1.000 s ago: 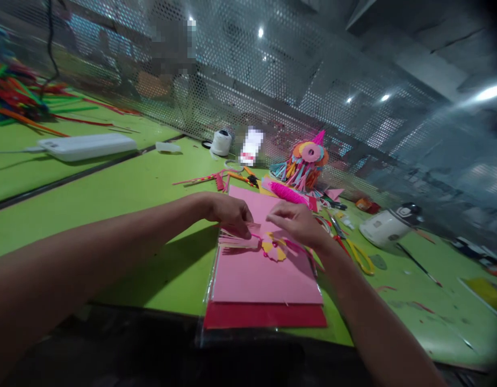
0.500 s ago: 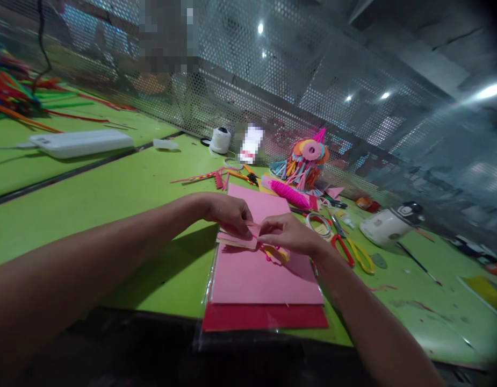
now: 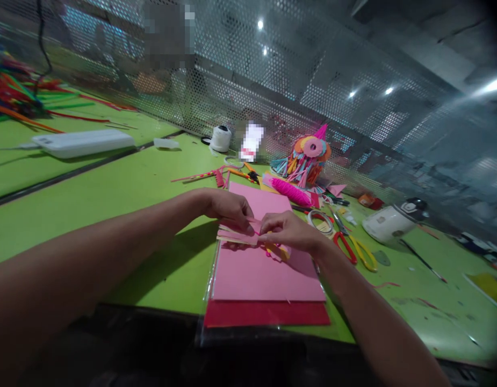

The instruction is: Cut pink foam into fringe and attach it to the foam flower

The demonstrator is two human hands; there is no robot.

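My left hand (image 3: 232,210) is closed on a small bundle of pink paper strips (image 3: 236,235), pinched between thumb and fingertips. Close against it, my right hand (image 3: 286,231) pinches at the end of the strips, where a bit of bright pink thread seems to show. A small yellow and pink paper piece (image 3: 278,250) hangs under my right fingers, partly hidden by them. Both hands are over a pink sheet (image 3: 264,279), which lies on a red sheet (image 3: 268,315) in a clear plastic sleeve at the table's front edge.
Beyond the sheets lie a hot pink yarn skein (image 3: 290,192), red and yellow scissors (image 3: 345,249) and a tape roll (image 3: 319,222). A tasselled paper ornament (image 3: 307,156), thread spool (image 3: 221,140), lit phone (image 3: 252,141) and white jug-like container (image 3: 393,221) stand behind. A white power bank (image 3: 85,143) lies left.
Both hands keep nearly the same place and grip. The strips in my left hand have tilted slightly and fanned apart a little. The whole view has shifted a touch.
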